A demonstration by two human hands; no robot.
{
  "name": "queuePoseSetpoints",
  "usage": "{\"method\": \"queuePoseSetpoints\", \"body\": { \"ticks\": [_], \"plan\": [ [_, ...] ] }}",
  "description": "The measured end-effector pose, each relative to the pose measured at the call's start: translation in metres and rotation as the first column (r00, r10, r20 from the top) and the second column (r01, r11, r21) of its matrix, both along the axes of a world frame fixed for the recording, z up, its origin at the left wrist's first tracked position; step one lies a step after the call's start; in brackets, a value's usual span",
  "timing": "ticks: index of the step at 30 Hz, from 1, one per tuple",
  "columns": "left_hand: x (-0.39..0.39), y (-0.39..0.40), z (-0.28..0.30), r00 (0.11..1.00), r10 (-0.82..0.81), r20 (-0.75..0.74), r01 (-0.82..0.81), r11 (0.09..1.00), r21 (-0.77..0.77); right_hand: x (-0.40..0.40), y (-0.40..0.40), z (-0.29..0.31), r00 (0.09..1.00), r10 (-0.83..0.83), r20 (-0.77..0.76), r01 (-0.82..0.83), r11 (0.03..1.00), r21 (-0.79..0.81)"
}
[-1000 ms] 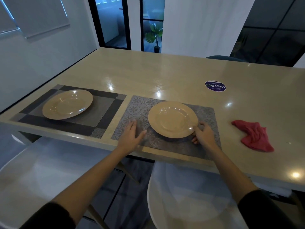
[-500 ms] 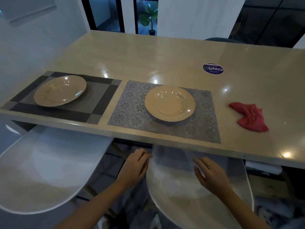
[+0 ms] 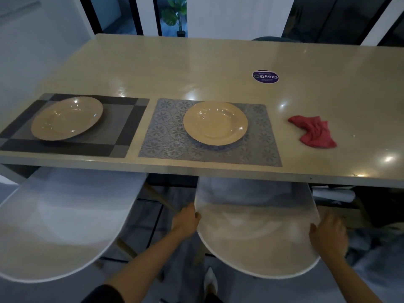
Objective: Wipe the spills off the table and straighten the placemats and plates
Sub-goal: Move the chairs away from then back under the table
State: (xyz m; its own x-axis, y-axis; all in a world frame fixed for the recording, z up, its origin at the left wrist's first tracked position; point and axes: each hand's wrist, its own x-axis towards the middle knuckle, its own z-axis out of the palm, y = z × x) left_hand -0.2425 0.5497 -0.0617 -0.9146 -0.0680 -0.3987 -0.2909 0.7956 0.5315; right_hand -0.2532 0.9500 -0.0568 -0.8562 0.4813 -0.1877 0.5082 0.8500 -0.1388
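Both hands are down at the white chair (image 3: pixel 258 243) in front of the worktop (image 3: pixel 196 68); the left hand (image 3: pixel 185 221) curls its grip round the chair's left rim, and the right hand (image 3: pixel 328 235) curls round the right rim, though blur hides the exact lie of its fingers. Up on the worktop nothing is held; the dark mat (image 3: pixel 122 136) sits at the left with a plate (image 3: pixel 65 119) toward its far left part; the patterned mat (image 3: pixel 166 136) lies just beside it, its near edge running slightly askew to the worktop's front edge, with its plate (image 3: pixel 215 123) near the middle; the red cloth (image 3: pixel 314 133) lies crumpled to the right, apart from the mats; a round sticker (image 3: pixel 265 76) sits farther back. No spill is plain to see, only glints of light.

The step in hand looks like shifting the chair, perhaps to square it under the worktop; it goes best with both rims moved evenly so the chair does not twist, and kept low enough not to knock the worktop's edge and jolt the plates; a second chair (image 3: pixel 59 226) stands close on the left, so the slide wants to run straight. The table setting itself seems close to done.
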Motion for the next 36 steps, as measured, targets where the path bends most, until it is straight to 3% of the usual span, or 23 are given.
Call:
{"method": "queuePoseSetpoints", "body": {
  "ticks": [3, 8, 12, 17, 26, 31, 36],
  "plan": [
    [0.006, 0.003, 0.004, 1.0, 0.009, 0.026, -0.008, 0.999, -0.038, 0.007, -0.006, 0.0, 0.996, -0.08, -0.033, 0.075, 0.989, -0.128],
    [0.01, -0.002, 0.004, 0.999, 0.029, 0.036, -0.029, 1.0, -0.005, 0.001, -0.025, 0.011, 0.969, -0.228, 0.091, 0.244, 0.94, -0.24],
    [0.009, -0.005, 0.004, 0.999, 0.034, 0.036, -0.034, 0.999, 0.011, 0.014, -0.034, 0.013, 0.989, -0.146, 0.016, 0.146, 0.966, -0.213],
    [0.01, -0.011, 0.003, 0.999, 0.037, 0.01, -0.038, 0.996, 0.085, 0.024, -0.036, 0.006, 0.978, -0.202, -0.042, 0.185, 0.948, -0.259],
    [0.016, -0.028, 0.003, 0.999, 0.044, 0.017, -0.044, 0.999, 0.003, 0.025, -0.052, -0.008, 0.967, -0.242, -0.079, 0.209, 0.934, -0.291],
    [0.024, -0.051, 0.004, 0.994, 0.111, -0.006, -0.11, 0.992, 0.058, 0.021, -0.069, -0.017, 0.971, -0.229, -0.074, 0.191, 0.92, -0.343],
    [0.032, -0.071, 0.007, 0.992, 0.13, 0.006, -0.13, 0.991, 0.014, 0.018, -0.09, -0.019, 0.972, -0.202, -0.117, 0.14, 0.906, -0.399]
  ]
}}
